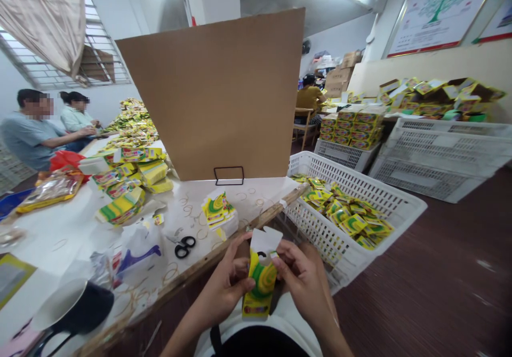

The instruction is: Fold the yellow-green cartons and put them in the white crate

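Both my hands hold one small yellow-and-green carton (pixel 261 282) upright above my lap, its white top flap open. My left hand (pixel 226 282) grips its left side with fingers curled. My right hand (pixel 302 277) pinches the carton's upper right edge near the flap. A small stack of flat yellow cartons (pixel 218 210) lies on the white table (pixel 72 229) just ahead of my hands, and black scissors (pixel 184 246) lie to its left.
A cardboard sheet (pixel 216 90) stands upright on the table. A white plastic basket (pixel 360 223) of filled cartons sits at my right, more crates (pixel 444 154) behind it. Piles of cartons (pixel 128 181) and rubber bands cover the table. Two people sit at far left.
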Tool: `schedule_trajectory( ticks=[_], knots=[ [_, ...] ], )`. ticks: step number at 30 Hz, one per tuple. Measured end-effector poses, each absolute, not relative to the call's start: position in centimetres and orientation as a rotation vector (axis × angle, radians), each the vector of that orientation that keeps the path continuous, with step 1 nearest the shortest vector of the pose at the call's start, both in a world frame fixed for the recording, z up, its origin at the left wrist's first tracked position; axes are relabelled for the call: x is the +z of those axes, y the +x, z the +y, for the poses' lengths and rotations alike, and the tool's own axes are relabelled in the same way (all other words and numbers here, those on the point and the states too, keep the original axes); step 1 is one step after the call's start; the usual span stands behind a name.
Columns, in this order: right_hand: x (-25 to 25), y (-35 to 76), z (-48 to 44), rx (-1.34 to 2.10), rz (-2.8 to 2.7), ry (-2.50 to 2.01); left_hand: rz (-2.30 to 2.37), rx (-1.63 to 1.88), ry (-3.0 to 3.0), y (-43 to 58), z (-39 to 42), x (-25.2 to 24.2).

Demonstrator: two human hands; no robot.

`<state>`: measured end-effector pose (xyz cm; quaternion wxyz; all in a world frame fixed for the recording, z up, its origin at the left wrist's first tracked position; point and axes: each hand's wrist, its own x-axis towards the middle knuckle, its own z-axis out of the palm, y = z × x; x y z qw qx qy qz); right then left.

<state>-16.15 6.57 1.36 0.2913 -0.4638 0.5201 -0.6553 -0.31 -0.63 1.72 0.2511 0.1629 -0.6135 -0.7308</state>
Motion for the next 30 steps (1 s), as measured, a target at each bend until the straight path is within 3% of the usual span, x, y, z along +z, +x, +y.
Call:
schedule_trajectory(
  ticks=[7, 12, 17, 24, 30],
  knots=[
    [1.3, -17.9, 7.1, -1.667, 1.437, -1.494, -1.751, -1.837, 0.51, -0.2, -0.7, 1.6],
    [1.4, -17.0, 7.1, -1.451, 1.542, -1.334, -1.815, -1.762, 0.635, -0.5, -0.4, 1.5],
    [0.1, -15.9, 6.4, -1.445, 1.658, -1.293, -1.951, -1.637, 0.614, -0.5, -0.3, 1.5],
    [-1.1, -15.4, 5.9, -1.37, 1.968, -1.392, -1.862, -1.741, 0.571, -0.9, -0.4, 1.1],
    [-1.3, -15.4, 5.7, -1.308, 1.873, -1.432, -1.754, -1.832, 0.56, -1.0, -0.3, 1.0]
  ],
)
